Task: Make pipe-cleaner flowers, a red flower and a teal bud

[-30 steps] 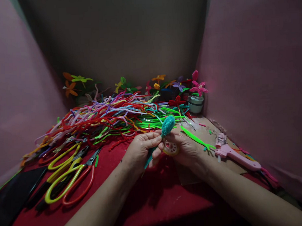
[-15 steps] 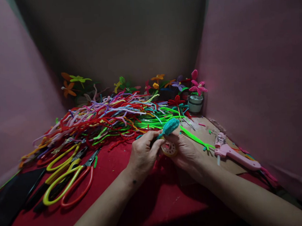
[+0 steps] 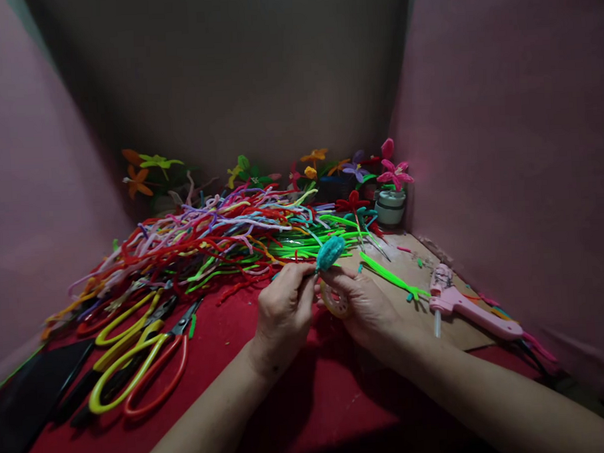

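My left hand (image 3: pixel 284 309) and my right hand (image 3: pixel 361 303) meet over the red cloth (image 3: pixel 299 400), both pinched around a teal pipe-cleaner bud (image 3: pixel 329 252) that sticks up between the fingertips. Its stem is hidden inside my left fingers. A small roll of tape (image 3: pixel 334 301) hangs around a finger of my right hand, just below the bud. Right behind my hands lies a big heap of loose pipe cleaners (image 3: pixel 217 240) in many colours.
Scissors with yellow and red handles (image 3: pixel 137 357) lie at the left. A pink glue gun (image 3: pixel 468 309) rests on brown card (image 3: pixel 424 274) at the right, beside a green pipe-cleaner stem (image 3: pixel 391 277). Finished pipe-cleaner flowers (image 3: pixel 324 169) and a small pot (image 3: pixel 391 208) line the back wall.
The teal stem that stuck out below my left hand has been drawn up into the fingers. The bud has tilted and sunk lower, and both hands have closed in tighter.
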Available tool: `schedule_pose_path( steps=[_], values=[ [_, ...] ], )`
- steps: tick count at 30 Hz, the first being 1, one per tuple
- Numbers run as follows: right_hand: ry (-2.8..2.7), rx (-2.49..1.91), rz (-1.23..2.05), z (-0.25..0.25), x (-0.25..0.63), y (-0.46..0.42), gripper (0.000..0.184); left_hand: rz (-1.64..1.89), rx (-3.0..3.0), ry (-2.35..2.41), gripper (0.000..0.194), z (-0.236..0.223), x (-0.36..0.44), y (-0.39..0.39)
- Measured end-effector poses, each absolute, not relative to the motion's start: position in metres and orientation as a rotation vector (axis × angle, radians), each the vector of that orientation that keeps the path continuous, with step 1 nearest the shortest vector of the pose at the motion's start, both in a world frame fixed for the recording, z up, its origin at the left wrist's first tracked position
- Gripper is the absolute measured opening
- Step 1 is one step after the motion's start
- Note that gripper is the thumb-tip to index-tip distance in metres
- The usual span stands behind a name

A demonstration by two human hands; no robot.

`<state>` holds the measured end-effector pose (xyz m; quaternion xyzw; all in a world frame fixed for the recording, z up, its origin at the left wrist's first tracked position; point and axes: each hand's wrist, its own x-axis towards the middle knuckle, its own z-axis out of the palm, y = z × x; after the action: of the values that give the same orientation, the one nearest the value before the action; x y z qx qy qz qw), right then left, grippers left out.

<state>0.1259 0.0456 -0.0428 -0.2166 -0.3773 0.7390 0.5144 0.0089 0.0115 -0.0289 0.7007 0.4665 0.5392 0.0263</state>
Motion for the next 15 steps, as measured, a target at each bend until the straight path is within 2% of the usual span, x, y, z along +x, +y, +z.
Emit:
schedule_pose_path(
  steps=[7, 12, 15],
  values=[
    [-0.856, -0.416, 2.017, -0.034, 0.130, 0.049, 0.014, 1.407, 1.266, 1.165, 0.012, -0.009, 0.012, 0.008],
    [-0.833, -0.398, 2.096, -0.031, 0.133, 0.054, 0.019, 1.226, 1.067, 0.928, 0.013, -0.007, 0.004, 0.013],
    [-0.866, -0.366, 2.078, -0.029, 0.133, 0.054, 0.016, 1.164, 1.004, 0.878, 0.017, -0.009, 0.003, 0.016]
  ],
)
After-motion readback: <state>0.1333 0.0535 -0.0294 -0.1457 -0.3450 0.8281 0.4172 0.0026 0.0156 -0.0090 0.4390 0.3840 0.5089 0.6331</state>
